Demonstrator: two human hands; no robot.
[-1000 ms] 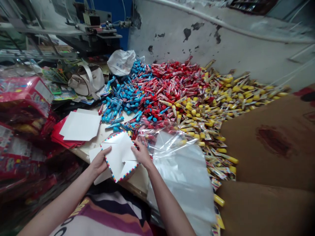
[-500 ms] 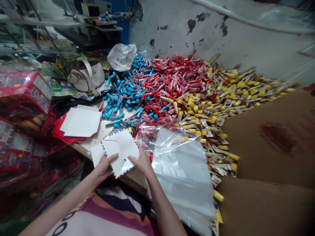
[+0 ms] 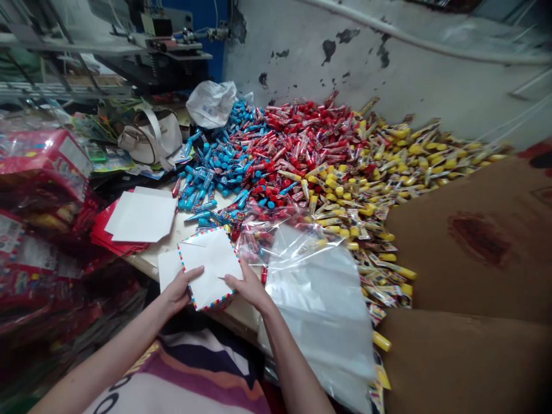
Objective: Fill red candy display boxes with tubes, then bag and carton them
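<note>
Both hands are engaged. My left hand [image 3: 179,289] and my right hand [image 3: 249,287] are grasping a white paper envelope [image 3: 211,267] with a red-and-blue striped border. The left holds its left edge, fingers lying across the face; the right holds its right edge. Neither hand is clenched or released.

The envelope sits tilted at centre, over the near edge of a cream table [image 3: 149,263]. A plain white sheet [image 3: 169,270] shows at its left side, touching it; I cannot tell whether that sheet is loose or attached.

Just right of my right hand lies a clear plastic bag [image 3: 319,310], its far end resting on the goods. Farther off, wrapped tube-shaped sweets cover the surface in three adjoining heaps: blue [image 3: 211,172] at left, red [image 3: 302,144] at centre, yellow [image 3: 414,155] at right.

Left of the envelope, white card sheets [image 3: 142,214] rest on red sheets [image 3: 110,233]. Beyond them stand a beige handbag [image 3: 149,138] and a crumpled white plastic bag [image 3: 211,104]. Brown cardboard [image 3: 470,241] borders the yellow heap at right, and a stained plaster wall [image 3: 345,63] closes the far side.
</note>
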